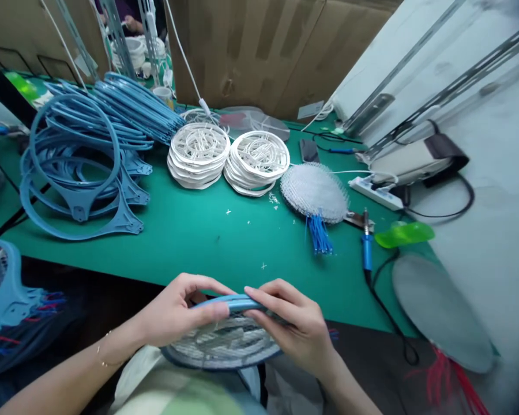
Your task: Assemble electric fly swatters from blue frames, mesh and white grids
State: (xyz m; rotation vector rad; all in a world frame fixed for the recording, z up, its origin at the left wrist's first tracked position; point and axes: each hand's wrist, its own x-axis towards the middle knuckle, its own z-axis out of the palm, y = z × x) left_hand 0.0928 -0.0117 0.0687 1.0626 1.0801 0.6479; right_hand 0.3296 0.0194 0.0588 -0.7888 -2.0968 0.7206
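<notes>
Both hands pinch the blue rim of a round racket-like frame (237,302) at the table's front edge, close to my body. My left hand (185,308) has its thumb on the near side of the rim and its fingers behind. My right hand (292,323) squeezes the same rim a little to the right, between thumb and fingertips. Below the rim, a metal mesh disc (225,346) with a dark edge shows, partly covered by the hands. How firmly the mesh sits in the frame I cannot tell.
Blue plastic frames (75,196) pile up at left. White rings (199,150) stand in two stacks behind. Mesh discs (315,190) with blue wires lie right of them, near a soldering iron (367,248) and power strip (376,193). Another disc (441,311) with red wires is at far right.
</notes>
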